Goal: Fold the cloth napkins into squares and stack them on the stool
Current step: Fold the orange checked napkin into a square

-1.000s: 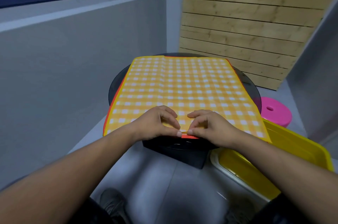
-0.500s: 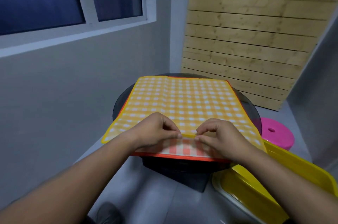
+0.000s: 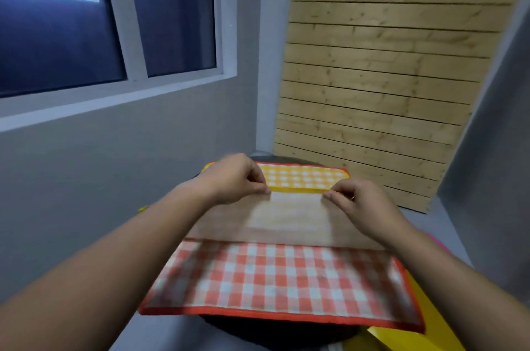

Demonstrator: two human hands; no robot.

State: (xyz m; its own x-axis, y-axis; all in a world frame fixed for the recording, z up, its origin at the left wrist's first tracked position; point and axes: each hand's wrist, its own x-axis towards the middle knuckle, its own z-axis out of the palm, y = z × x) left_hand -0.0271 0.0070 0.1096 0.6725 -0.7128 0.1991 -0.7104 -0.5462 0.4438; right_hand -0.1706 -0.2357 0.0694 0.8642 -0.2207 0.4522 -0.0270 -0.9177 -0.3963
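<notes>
The wooden slat panel [image 3: 372, 78] leaning behind the fingers is rigid and knotty, and the round dark tabletop [image 3: 275, 335] under them looks smooth and hard. On it lies the red checked napkin [image 3: 272, 282], flat and square-cornered with a stitched red hem, its near part below the fingers. Over it the yellow checked napkin [image 3: 304, 177] is being turned away from the person: its pale underside spans the stretch between and below the fingers, and the yellow face shows just beyond them. The left hand [image 3: 232, 178] and right hand [image 3: 361, 207] each pinch the yellow hem between thumb and fingers, well apart along that edge, clenched on the cloth. Judging by how it drapes, the cloth is thin, light and limp, neither slippery nor fragile; it should crease readily but sag if held at one point, so gripping the hem near both corners looks wisest. A hard yellow plastic bin [image 3: 413, 335] sits below the right fingers.
</notes>
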